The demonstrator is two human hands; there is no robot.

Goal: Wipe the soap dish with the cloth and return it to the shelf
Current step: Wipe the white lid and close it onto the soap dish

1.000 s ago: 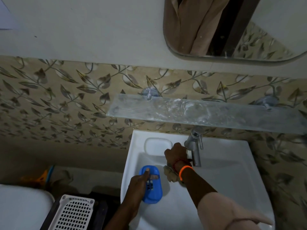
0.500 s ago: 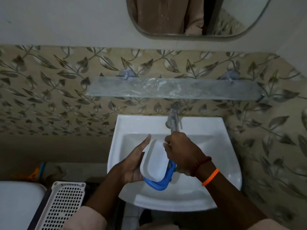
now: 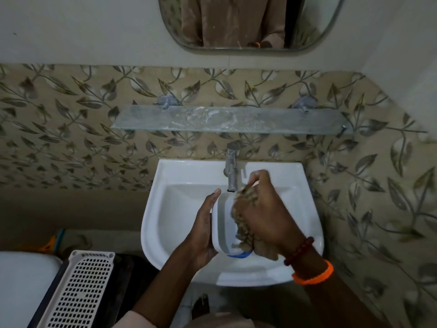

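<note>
Over the white basin [image 3: 165, 223] I hold a white soap dish [image 3: 221, 227] with a blue part showing at its near end. My left hand [image 3: 201, 230] grips the dish from its left side, thumb up along the rim. A bunched brownish cloth [image 3: 243, 216] is gripped in my right hand [image 3: 264, 214] and pressed into the dish's hollow. The glass shelf [image 3: 231, 120] hangs on the wall above the tap, with nothing standing on it.
A steel tap [image 3: 231, 169] juts out just beyond my right hand. A mirror [image 3: 248, 22] hangs above the shelf. At the lower left are a white perforated plastic basket [image 3: 80, 290] and a white toilet [image 3: 21, 287].
The cloth in my right hand has come into the dish and covers its right half. The dish has tilted more open-side up, and most of the blue part is now hidden.
</note>
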